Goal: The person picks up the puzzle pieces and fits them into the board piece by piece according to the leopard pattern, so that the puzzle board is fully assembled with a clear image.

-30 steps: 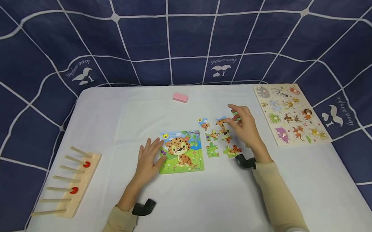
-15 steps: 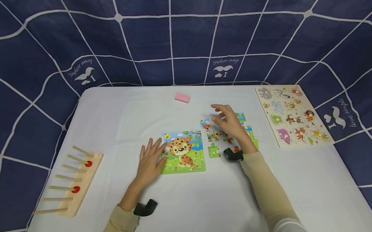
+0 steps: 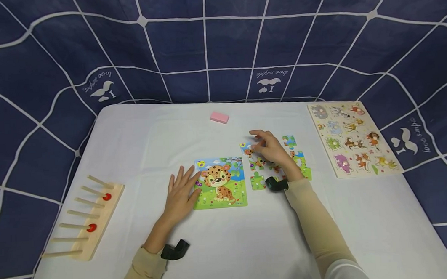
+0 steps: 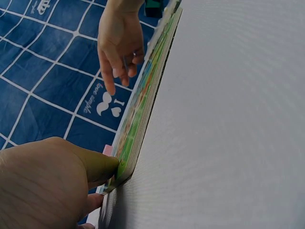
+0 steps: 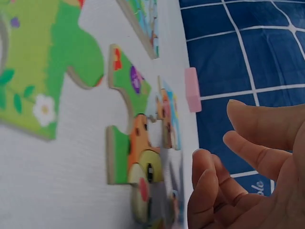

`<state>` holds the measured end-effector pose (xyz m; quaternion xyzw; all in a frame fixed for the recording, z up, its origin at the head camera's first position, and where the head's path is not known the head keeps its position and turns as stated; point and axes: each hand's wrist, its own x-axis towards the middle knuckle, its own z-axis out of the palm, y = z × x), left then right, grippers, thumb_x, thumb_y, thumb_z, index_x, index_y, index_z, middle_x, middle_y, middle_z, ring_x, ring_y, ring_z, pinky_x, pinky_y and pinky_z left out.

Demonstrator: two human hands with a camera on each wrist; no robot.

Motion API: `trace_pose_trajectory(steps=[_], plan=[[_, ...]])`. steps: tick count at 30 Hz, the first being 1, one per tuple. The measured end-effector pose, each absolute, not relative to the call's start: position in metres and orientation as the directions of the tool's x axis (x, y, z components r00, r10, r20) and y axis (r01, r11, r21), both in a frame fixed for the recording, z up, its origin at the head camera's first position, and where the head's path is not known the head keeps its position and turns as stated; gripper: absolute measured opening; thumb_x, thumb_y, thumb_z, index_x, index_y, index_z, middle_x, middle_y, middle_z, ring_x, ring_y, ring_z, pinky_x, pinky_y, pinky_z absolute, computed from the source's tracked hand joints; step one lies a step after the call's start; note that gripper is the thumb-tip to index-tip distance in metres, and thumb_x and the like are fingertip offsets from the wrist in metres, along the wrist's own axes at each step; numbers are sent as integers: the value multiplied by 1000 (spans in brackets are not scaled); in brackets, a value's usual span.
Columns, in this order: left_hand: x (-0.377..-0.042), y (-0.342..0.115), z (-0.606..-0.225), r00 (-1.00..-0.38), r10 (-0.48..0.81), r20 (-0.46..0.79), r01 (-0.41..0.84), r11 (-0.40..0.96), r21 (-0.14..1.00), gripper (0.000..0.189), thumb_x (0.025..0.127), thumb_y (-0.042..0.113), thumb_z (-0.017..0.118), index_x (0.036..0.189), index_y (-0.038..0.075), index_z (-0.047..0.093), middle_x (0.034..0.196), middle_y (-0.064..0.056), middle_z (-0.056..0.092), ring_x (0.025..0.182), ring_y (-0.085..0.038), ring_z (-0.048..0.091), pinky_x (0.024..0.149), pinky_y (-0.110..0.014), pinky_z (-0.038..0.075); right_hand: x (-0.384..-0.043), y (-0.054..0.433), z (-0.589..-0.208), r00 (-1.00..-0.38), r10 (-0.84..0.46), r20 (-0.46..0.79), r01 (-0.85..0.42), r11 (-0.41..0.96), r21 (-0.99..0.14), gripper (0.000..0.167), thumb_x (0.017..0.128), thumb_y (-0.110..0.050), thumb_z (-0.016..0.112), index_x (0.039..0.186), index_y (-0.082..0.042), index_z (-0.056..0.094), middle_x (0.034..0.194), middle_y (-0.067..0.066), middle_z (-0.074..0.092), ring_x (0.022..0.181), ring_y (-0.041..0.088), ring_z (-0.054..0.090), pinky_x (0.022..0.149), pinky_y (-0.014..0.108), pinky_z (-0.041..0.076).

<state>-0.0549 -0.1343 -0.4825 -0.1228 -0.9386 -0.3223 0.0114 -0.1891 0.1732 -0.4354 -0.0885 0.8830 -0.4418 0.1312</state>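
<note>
A square leopard puzzle board (image 3: 222, 186) lies flat on the white table. My left hand (image 3: 178, 194) rests at its left side, fingers spread; in the left wrist view the thumb (image 4: 102, 164) touches the board's edge (image 4: 136, 121). Right of the board, several loose jigsaw pieces (image 3: 257, 182) lie in rough rows. Over them hovers my right hand (image 3: 272, 150), fingers loosely bent and apart from the thumb, holding nothing. It hides some pieces in the head view. From the right wrist, a green piece with a white flower (image 5: 35, 76) and a leopard-eye piece (image 5: 138, 160) are visible.
A pink block (image 3: 219, 117) lies at the back. On the right is a wooden animal puzzle board (image 3: 354, 139). A wooden peg rack (image 3: 102, 221) with two red beads stands at the left. Blue gridded cloth (image 3: 230, 42) hangs behind the table.
My right hand has moved left over the loose pieces, uncovering those on the right, and come slightly lower in the last half second. The left hand stays at the board.
</note>
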Motion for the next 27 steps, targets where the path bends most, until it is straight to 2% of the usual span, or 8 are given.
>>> trace_pose_trajectory(steps=[2, 5, 8, 11, 13, 27], plan=[[-55, -134, -482, -970, 221, 99, 235, 762, 603, 50, 96, 20, 58, 143, 9, 49, 158, -14, 32, 150, -40, 10, 118, -60, -1, -190, 173, -439, -948, -272, -165, -38, 612, -790, 51, 95, -15, 60, 144, -14, 47, 128, 15, 50, 97, 27, 48, 87, 41, 39], [-55, -133, -482, -971, 217, 97, 231, 762, 605, 50, 95, 20, 58, 143, 9, 50, 158, -14, 32, 150, -40, 10, 118, -60, -1, -191, 172, -444, -946, -273, -174, -41, 633, -773, 52, 94, -14, 62, 144, -13, 48, 124, 14, 51, 97, 27, 48, 100, 51, 28], [-55, -133, -482, -972, 217, 94, 229, 765, 602, 50, 96, 21, 58, 144, 10, 49, 158, -14, 32, 150, -40, 10, 118, -60, -1, -191, 172, -448, -944, -281, -171, -52, 640, -767, 52, 93, -12, 63, 143, -12, 48, 121, 14, 51, 98, 27, 48, 102, 51, 24], [-55, -134, -482, -971, 219, 93, 231, 770, 594, 50, 96, 21, 58, 144, 10, 49, 158, -14, 31, 150, -40, 10, 118, -60, -1, -191, 170, -450, -944, -288, -163, -62, 639, -766, 51, 93, -10, 61, 143, -11, 48, 121, 15, 51, 97, 27, 48, 92, 43, 35], [-55, -134, -482, -971, 220, 93, 232, 774, 589, 50, 96, 21, 58, 144, 10, 49, 159, -13, 31, 151, -39, 10, 118, -59, -1, -190, 169, -452, -944, -288, -162, -69, 651, -756, 50, 94, -11, 61, 143, -10, 48, 121, 15, 50, 96, 26, 46, 85, 39, 38], [-55, -134, -481, -971, 218, 93, 230, 772, 592, 50, 95, 21, 58, 144, 10, 49, 158, -14, 32, 150, -39, 10, 118, -60, -1, -187, 159, -456, -965, -225, -133, -87, 756, -649, 49, 93, -20, 65, 139, -9, 52, 109, 12, 48, 84, 23, 44, 70, 31, 31]])
